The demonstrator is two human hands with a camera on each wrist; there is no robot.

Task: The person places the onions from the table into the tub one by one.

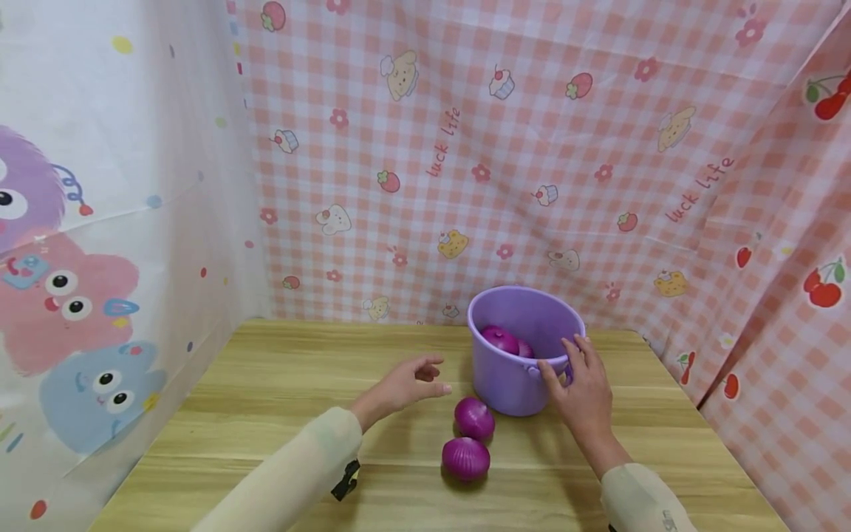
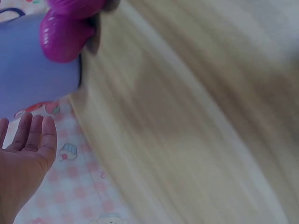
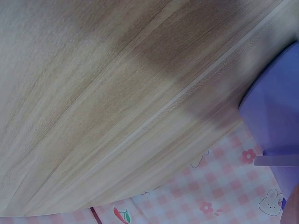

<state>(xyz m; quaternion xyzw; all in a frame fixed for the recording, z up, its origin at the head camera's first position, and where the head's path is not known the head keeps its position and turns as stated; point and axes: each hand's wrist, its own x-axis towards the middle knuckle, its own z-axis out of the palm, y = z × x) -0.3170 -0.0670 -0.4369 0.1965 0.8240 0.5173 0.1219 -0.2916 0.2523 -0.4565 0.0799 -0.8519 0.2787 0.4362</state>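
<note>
Your right hand [image 1: 581, 388] apparently gripped the purple bucket [image 1: 515, 384] rim; your left hand [image 1: 405, 384] hovered open near 2 onions [image 1: 473, 418].

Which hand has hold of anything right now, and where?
The right hand grips the purple bucket at its near rim; the left hand hovers open, holding nothing.

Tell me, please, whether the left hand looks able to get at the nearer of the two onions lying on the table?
Probably yes: the left hand hovers open beside the onions, and nothing lies between it and the nearer onion; the bucket stands behind.
</note>
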